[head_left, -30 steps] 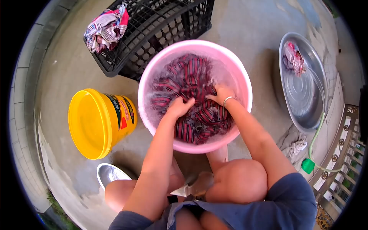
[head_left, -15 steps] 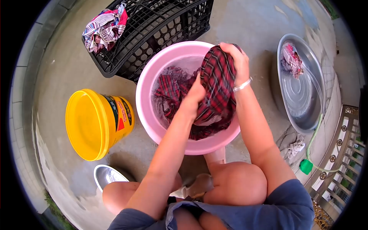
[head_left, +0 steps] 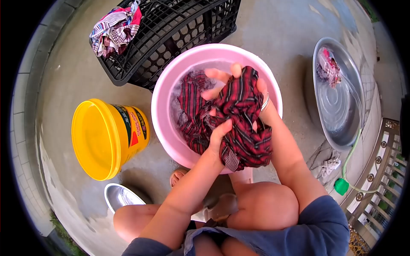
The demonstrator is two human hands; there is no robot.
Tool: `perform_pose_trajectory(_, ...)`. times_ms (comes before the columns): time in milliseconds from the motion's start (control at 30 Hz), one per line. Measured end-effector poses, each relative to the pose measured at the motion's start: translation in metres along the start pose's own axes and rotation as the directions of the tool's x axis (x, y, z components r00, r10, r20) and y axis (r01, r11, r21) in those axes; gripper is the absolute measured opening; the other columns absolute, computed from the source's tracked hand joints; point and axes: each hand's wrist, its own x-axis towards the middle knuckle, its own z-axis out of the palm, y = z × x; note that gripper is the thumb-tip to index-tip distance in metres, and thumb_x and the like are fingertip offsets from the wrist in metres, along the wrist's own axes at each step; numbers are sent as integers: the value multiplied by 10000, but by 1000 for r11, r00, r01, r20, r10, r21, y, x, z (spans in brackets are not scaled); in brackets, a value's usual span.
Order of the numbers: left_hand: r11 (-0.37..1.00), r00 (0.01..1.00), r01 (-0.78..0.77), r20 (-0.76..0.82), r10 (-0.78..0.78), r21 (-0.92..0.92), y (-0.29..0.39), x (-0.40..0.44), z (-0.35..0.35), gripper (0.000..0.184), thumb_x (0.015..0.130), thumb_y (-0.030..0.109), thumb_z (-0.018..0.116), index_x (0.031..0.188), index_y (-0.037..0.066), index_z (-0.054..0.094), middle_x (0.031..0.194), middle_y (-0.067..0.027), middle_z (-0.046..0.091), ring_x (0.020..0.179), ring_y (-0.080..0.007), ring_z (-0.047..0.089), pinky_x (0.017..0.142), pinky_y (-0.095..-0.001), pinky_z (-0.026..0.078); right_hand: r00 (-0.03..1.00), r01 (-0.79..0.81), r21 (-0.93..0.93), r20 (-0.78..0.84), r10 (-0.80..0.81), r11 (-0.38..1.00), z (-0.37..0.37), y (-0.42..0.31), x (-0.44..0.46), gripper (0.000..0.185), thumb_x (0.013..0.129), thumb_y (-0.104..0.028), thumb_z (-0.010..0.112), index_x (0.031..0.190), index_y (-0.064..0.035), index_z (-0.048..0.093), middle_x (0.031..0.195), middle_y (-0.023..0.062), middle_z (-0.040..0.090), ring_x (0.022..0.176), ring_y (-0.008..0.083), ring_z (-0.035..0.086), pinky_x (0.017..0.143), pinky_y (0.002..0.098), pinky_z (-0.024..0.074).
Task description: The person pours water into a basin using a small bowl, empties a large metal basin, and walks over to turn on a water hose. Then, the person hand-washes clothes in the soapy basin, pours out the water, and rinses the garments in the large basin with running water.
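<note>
A wet red-and-black plaid garment (head_left: 245,132) is bunched between my hands over the pink basin (head_left: 161,123). My left hand (head_left: 220,136) grips its near left side, thumb on top and the other fingers hidden in the cloth. On the far side, my right hand (head_left: 220,79) supports the garment across its palm. Its fingers reach out to the left past the fabric, and a silver bracelet (head_left: 265,101) circles that wrist. More of the plaid cloth (head_left: 192,104) lies in soapy water at the basin's left.
A black crate (head_left: 171,40) behind the basin carries crumpled patterned cloth (head_left: 115,32). To the left are a yellow bucket (head_left: 96,141) and a small metal bowl (head_left: 124,196). A metal tub (head_left: 335,111) on the right holds cloth and a green hose (head_left: 351,153).
The garment has been turned and pulled nearer, over the basin's near rim. My right hand has shifted down and left, its fingers now spread past the cloth. My left hand moved slightly nearer.
</note>
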Motion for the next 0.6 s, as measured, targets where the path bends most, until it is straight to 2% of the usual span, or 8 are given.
perform_pose_trajectory(33,1000,1000,-1,7,1,0,5,-1,3,561,731,325,565,1137,0,355,947,-162,504,860,-253,529,758,-374,449,997,-13,-25,73,15,1000,3,-4,3,454,674,-337,650,969,-61,444,1101,181,468,1014,317,470,854,388,397)
perform_pose_trajectory(67,979,998,33,-55,-22,201,12,-2,10,552,725,313,578,1122,-10,369,936,-152,513,856,-245,528,763,-357,446,988,-1,-128,-154,-18,992,15,-5,3,291,671,-203,628,866,-48,478,988,158,519,877,263,535,757,346,444)
perform_pose_trajectory(133,829,992,105,-121,-46,549,28,1,23,516,682,225,647,1068,-28,415,914,-113,536,851,-202,524,782,-305,430,963,-111,-309,-269,25,945,21,-11,5,240,659,-173,623,800,-55,468,898,131,506,787,265,542,670,346,464)
perform_pose_trajectory(167,830,992,106,-118,-49,547,29,4,27,516,682,225,647,1068,-28,415,914,-113,536,851,-202,524,782,-305,430,920,-233,-464,-389,39,855,26,-15,5,199,646,-143,617,734,-61,459,808,105,493,698,268,548,583,346,484)
perform_pose_trajectory(233,423,969,178,-232,81,888,30,10,31,485,647,143,674,1040,-19,440,923,-92,538,864,-171,518,785,-289,416,866,-347,-524,-497,51,778,33,-15,7,154,626,-104,612,690,-38,489,763,85,513,664,209,533,590,294,461)
perform_pose_trajectory(300,410,966,212,-255,52,887,31,17,30,473,624,85,679,1026,-20,454,951,-89,527,900,-162,502,790,-282,402,767,-505,-621,-641,-18,599,32,-11,6,125,625,-92,615,676,-22,524,706,68,534,638,144,512,600,247,432)
perform_pose_trajectory(467,242,971,77,-128,201,967,17,20,-7,524,620,74,665,1064,-29,407,1016,-94,492,950,-166,478,804,-296,400,885,-400,-905,-423,-197,145,21,6,-1,184,611,-92,562,737,36,525,642,72,539,615,72,464,579,253,416)
perform_pose_trajectory(600,66,974,29,-43,224,997,13,11,-18,529,590,229,698,997,-21,473,933,-117,545,973,-218,487,829,-342,372,908,-384,-901,-328,-261,-202,44,10,-14,192,595,-146,594,699,-5,516,657,142,532,628,303,515,590,325,424)
